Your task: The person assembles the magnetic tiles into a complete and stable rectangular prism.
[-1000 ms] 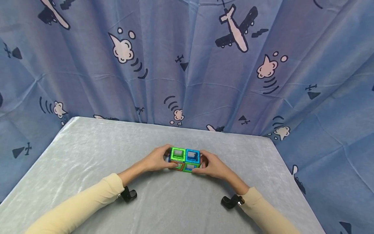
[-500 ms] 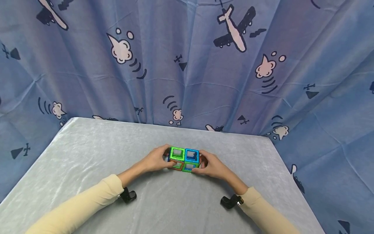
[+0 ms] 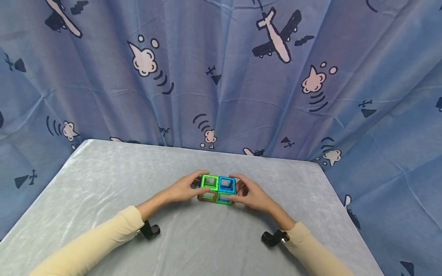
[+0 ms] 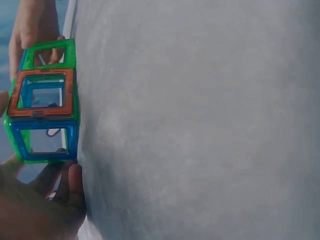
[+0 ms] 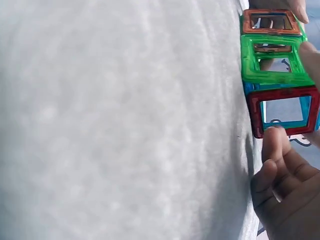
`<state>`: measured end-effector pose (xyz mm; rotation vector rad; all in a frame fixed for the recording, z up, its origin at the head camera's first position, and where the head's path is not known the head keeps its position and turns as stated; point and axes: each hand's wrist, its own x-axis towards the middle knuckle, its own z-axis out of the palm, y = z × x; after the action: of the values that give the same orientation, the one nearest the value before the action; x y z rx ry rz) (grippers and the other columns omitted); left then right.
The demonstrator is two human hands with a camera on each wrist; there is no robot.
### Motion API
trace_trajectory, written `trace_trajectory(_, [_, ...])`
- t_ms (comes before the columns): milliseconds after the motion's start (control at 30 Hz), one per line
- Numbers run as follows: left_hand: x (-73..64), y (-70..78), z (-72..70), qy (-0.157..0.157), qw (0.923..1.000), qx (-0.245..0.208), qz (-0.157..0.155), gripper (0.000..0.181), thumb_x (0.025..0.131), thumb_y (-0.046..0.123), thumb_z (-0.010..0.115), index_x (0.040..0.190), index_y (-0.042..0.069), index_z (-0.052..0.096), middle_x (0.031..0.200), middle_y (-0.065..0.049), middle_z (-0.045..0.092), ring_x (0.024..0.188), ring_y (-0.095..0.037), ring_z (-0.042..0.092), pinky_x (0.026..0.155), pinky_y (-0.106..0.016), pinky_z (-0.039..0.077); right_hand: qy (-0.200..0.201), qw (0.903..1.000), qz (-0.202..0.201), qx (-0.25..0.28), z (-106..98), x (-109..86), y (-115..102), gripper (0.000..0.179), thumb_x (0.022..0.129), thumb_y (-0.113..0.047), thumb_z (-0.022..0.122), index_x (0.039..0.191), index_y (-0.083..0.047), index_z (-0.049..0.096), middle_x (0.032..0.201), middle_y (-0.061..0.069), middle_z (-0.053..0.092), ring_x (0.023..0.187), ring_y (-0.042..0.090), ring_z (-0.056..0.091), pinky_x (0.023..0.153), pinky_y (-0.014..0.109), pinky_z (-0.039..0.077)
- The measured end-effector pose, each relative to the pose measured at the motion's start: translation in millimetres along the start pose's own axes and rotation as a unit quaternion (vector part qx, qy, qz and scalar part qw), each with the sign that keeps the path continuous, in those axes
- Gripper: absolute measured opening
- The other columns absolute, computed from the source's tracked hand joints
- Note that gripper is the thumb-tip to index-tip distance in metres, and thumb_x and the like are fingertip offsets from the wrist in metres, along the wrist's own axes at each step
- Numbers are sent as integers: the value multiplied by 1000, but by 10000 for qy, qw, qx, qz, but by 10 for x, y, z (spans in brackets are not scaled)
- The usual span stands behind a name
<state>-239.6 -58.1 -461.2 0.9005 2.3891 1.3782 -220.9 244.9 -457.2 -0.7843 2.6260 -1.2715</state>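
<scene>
Two joined cubes of magnetic tiles stand on the table, green and blue on top in the head view. My left hand holds the left end, thumb at the front upper edge and fingers around the back. At the right end my right hand holds on, its thumb against the green front tile. An orange tile faces front beside it; a blue tile closes the left end. Curled lower fingers of the right hand lie by the dark red end tile.
A pale grey cloth covers the table. Behind its far edge hangs a blue curtain printed with airplanes and clouds. Black wrist mounts sit at both cuffs.
Both hands have shifted their hold slightly: the left thumb rose to the upper front edge, and the index fingers reach farther along the back. The cubes stay nearly in place.
</scene>
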Motion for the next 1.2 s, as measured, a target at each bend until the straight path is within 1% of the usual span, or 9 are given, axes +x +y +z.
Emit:
trace_trajectory(133, [3, -17, -7, 17, 9999, -100, 137, 60, 100, 35, 67, 150, 8, 46, 128, -10, 62, 119, -31, 59, 100, -51, 45, 168, 9997, -123, 146, -34, 16, -11, 62, 87, -18, 84, 141, -11, 56, 96, 10, 61, 69, 22, 56, 57, 29, 47])
trace_trajectory(267, [9, -30, -5, 45, 9997, -146, 197, 59, 100, 34, 68, 149, 8, 48, 126, -8, 63, 119, -30, 60, 100, -51, 45, 193, 9992, -245, 242, -60, 35, -32, 53, 87, -18, 84, 135, -17, 62, 95, 10, 61, 69, 22, 56, 57, 29, 47])
trace_trajectory(433, [9, -47, 10, 113, 9997, -88, 205, 59, 100, 34, 68, 149, 9, 48, 125, -6, 63, 117, -27, 61, 99, -48, 46, 200, 9984, -366, 389, -68, 44, -47, 49, 87, -13, 83, 132, -11, 65, 94, 13, 60, 68, 20, 55, 56, 29, 46])
trace_trajectory(667, [-13, -3, 10, 194, 9996, -44, 222, 58, 100, 34, 67, 149, 8, 49, 124, -7, 64, 115, -28, 62, 98, -50, 47, 189, 9975, -382, 563, -67, 55, -36, 46, 87, -8, 83, 130, -7, 66, 93, 18, 61, 71, 24, 55, 58, 30, 45])
trace_trajectory(833, [-5, -6, 10, 223, 9996, 21, 158, 59, 100, 35, 67, 150, 9, 47, 127, -11, 63, 115, -28, 62, 97, -49, 48, 179, 9976, -455, 489, -84, 75, -13, 46, 87, -9, 83, 130, -8, 66, 93, 14, 61, 72, 23, 56, 59, 31, 47])
trace_trajectory(1000, [7, -7, 9, 151, 9997, -66, 158, 60, 101, 35, 67, 152, 12, 46, 134, -14, 61, 118, -29, 61, 98, -49, 47, 155, 9976, -523, 419, -106, 88, 13, 46, 87, -11, 83, 130, -9, 67, 92, 12, 61, 72, 23, 56, 60, 32, 49])
trace_trajectory(1100, [10, 3, 12, 151, 9996, -99, 221, 58, 101, 33, 66, 151, 10, 48, 132, -14, 62, 117, -29, 62, 97, -50, 48, 148, 9975, -519, 458, -108, 84, 8, 45, 87, -8, 82, 129, -7, 67, 92, 12, 60, 72, 24, 55, 61, 32, 49])
trace_trajectory(1200, [17, 14, 22, 207, 9994, -89, 246, 57, 101, 33, 67, 149, 9, 49, 128, -14, 64, 114, -30, 63, 95, -50, 48, 152, 9975, -556, 418, -108, 86, 5, 45, 87, -3, 81, 128, -3, 66, 91, 16, 60, 71, 25, 55, 60, 33, 49])
